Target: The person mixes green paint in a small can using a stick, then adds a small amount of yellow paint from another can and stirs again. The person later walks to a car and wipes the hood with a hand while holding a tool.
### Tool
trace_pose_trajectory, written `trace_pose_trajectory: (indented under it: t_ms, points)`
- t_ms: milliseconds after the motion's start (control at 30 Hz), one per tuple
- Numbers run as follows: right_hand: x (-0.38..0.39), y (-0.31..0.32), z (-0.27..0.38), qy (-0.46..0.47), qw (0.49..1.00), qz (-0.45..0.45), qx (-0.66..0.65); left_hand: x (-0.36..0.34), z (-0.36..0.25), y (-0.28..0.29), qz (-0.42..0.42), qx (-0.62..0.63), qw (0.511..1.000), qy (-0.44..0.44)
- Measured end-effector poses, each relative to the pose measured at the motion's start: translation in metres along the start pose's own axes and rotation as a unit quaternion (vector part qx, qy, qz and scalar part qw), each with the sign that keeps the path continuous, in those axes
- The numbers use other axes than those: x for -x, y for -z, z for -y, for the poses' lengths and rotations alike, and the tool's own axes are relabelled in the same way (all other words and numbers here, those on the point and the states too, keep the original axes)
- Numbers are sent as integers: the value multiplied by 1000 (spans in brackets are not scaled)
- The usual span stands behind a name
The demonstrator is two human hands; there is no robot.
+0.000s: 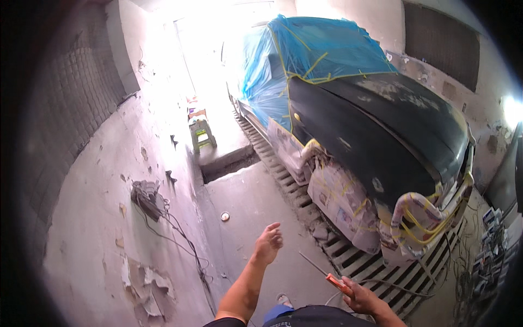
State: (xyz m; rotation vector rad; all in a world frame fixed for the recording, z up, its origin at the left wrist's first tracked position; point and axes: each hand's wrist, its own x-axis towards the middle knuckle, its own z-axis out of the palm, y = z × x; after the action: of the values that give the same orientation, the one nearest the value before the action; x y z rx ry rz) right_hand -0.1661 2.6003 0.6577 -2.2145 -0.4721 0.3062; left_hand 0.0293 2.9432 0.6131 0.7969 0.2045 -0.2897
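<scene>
Orange-handled, the tool (338, 284) sits gripped in the right hand (360, 299), apart from the car (370, 125), whose masking (344, 199) it could tear if swung wide, while the left hand (267, 244) hangs empty, loosely spread.

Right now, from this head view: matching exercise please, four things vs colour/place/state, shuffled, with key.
Things:
1. left hand
2. plastic sheet
3. right hand
4. small round object

Descriptions:
A. closed around an orange-handled tool
B. lying on the floor
C. in the air, holding nothing visible
D. blue, draped over part of the car

Pairs: 1-C, 2-D, 3-A, 4-B
</scene>
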Motion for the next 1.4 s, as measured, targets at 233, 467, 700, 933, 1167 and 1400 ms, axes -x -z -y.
trace_pose_trajectory:
  t_ms: [233, 467, 700, 933, 1167, 1400]
  points:
    - [-81, -4, -23, 20, 996, 0, 87, -94, -84, -26, 126, 56, 990, 29]
    - [-124, 21, -24, -66, 992, -98, 35, -226, -94, -52, 213, 36, 976, 9]
    - [-181, 83, -22, -170, 983, -66, 32, -327, -109, -108, 187, -41, 981, -27]
    - [-212, 70, -85, -124, 980, -155, -15, -420, -82, -156, 176, -115, 977, -22]
    - [-284, 80, -94, -161, 950, -261, 61, -551, -83, -188, 201, -236, 934, -175]
    - [-429, 126, -50, -263, 924, -277, 29, -728, -174, -222, 107, -550, 617, -553]
